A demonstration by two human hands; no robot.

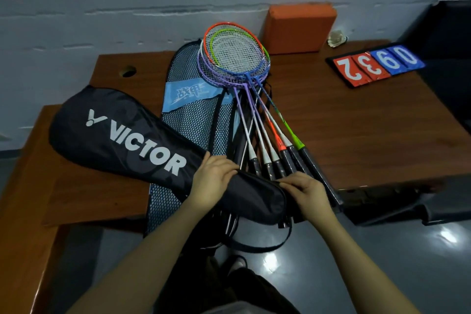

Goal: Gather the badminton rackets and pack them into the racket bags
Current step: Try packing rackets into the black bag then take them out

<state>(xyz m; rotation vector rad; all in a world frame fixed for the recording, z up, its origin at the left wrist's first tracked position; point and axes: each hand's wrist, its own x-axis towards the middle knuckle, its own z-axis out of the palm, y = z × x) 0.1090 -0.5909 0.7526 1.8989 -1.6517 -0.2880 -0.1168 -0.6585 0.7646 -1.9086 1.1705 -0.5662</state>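
Note:
A black racket bag (122, 132) printed VICTOR lies slantwise across the brown table (356, 130), its narrow end toward me. My left hand (212, 181) grips that narrow end from above. My right hand (305, 194) pinches the bag's upper edge near its tip. Under it lies a blue mesh racket bag (193, 120) with a light-blue label. Several rackets (237, 58) with orange, green, purple and white frames are stacked fanwise on the table, heads toward the wall, black handles (285, 163) just beyond my hands.
An orange block (299, 29) leans against the wall behind the rackets. A flip scoreboard (374, 65) with red and blue numbers lies at the right. A black strap (267, 245) hangs below the table's edge. A lower wooden surface (28, 199) lies to the left.

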